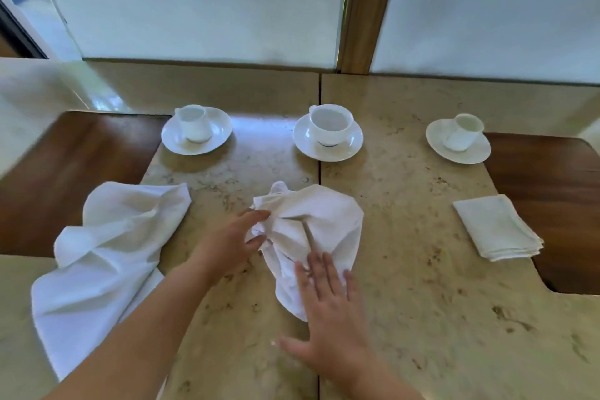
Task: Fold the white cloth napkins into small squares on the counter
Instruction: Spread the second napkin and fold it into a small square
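A crumpled white napkin (311, 237) lies bunched up in the middle of the stone counter (422, 302), which is tan and speckled with a dark seam running down it. The left hand (232, 242) pinches the soft, wrinkly cloth at its left edge between thumb and fingers. The right hand (328, 312) is open and flat, its fingers spread and pressing on the near end of the cloth. Another loose napkin (107, 263) lies in a floppy heap to the left. A neat folded stack (498, 227) of square napkins sits to the right. Three shiny white cups on round saucers (328, 140) stand at the back.
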